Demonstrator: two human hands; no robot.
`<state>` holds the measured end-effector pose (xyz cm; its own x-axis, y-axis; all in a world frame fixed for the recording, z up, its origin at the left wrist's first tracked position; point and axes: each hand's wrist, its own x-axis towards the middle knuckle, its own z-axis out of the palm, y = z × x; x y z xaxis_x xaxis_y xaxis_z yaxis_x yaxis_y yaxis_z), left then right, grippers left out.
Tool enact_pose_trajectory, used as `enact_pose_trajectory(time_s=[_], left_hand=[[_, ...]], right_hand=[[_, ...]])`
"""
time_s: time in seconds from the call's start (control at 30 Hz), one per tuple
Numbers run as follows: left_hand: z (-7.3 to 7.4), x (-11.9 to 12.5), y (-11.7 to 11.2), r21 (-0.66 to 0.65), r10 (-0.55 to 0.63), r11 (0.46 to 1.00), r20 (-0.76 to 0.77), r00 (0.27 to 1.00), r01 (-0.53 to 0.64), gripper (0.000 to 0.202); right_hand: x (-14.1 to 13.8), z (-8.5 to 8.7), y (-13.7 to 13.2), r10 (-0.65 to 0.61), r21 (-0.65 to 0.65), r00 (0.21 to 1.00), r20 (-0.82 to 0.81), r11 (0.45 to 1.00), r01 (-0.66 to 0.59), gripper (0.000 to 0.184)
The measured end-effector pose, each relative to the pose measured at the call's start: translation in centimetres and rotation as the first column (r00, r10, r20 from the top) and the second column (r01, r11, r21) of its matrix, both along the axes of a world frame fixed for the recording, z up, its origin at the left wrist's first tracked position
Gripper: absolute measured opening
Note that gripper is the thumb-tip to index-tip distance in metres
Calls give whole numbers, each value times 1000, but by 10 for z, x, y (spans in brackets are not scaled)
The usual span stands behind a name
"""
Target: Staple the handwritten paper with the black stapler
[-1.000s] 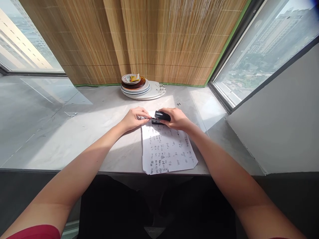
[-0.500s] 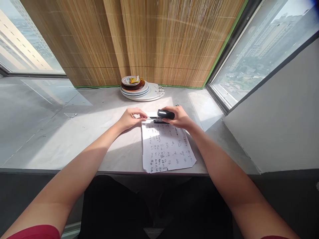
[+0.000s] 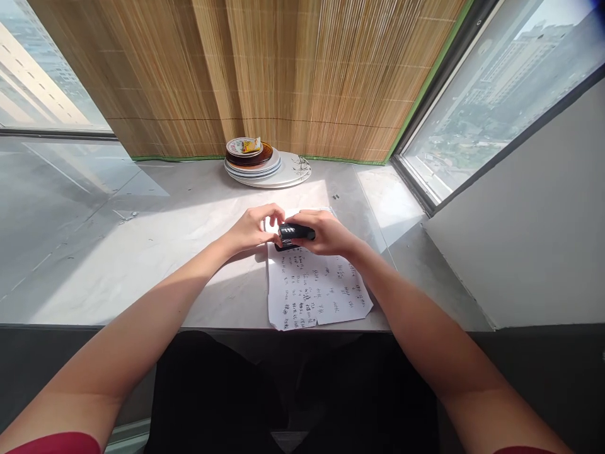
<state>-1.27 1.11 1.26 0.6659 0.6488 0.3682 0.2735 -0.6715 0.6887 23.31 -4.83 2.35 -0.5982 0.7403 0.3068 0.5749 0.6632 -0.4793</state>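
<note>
A black stapler [image 3: 297,232] lies over the upper part of a sheet of handwritten paper [image 3: 326,290], its top arm folded down onto its base. My right hand [image 3: 328,232] is wrapped round the stapler's right half, thumb below and fingers above. At the left end of the stapler, my left hand [image 3: 255,226] has its thumb and fingers curled in a C shape, with the tips against that end. Palm and fingers partly hide the stapler and the top of the paper.
A stack of plates [image 3: 258,169] stands at the back, with a small yellow packet [image 3: 251,145] on top. Small bits lie at the right [image 3: 335,197] and a little clump of scraps [image 3: 126,216] at the left. A bamboo blind [image 3: 265,82] hangs behind.
The stapler's raised, opened top has come down onto its base. Both hands and the stapler have shifted slightly nearer, and the right hand has moved left, towards the left hand.
</note>
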Motion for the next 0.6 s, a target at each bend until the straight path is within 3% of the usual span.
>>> enact_pose_trajectory(time_s=[0.1, 0.2, 0.3, 0.37, 0.47, 0.6], left_hand=[[-2, -1, 9, 74, -50, 996, -20, 999, 51, 40], [-7, -5, 18, 42, -78, 996, -140, 987, 84, 48], [-12, -12, 23, 4, -106, 994, -317, 942, 114, 42], [-11, -15, 23, 53, -63, 995, -355, 933, 88, 33], [-9, -16, 20, 164, 30, 986, -318, 948, 24, 17], [-9, -8, 10, 159, 4, 986, -321, 947, 50, 32]], right_hand=[[5, 2, 4, -46, 27, 998, -31, 999, 47, 29], [22, 6, 11, -206, 33, 971, -119, 977, 211, 27], [46, 7, 22, -443, 11, 884, -147, 893, 449, 28], [61, 5, 30, -551, 10, 820, -154, 829, 559, 27], [74, -1, 37, -598, -14, 789, -142, 798, 602, 21], [72, -4, 38, -568, -56, 822, -51, 823, 565, 25]])
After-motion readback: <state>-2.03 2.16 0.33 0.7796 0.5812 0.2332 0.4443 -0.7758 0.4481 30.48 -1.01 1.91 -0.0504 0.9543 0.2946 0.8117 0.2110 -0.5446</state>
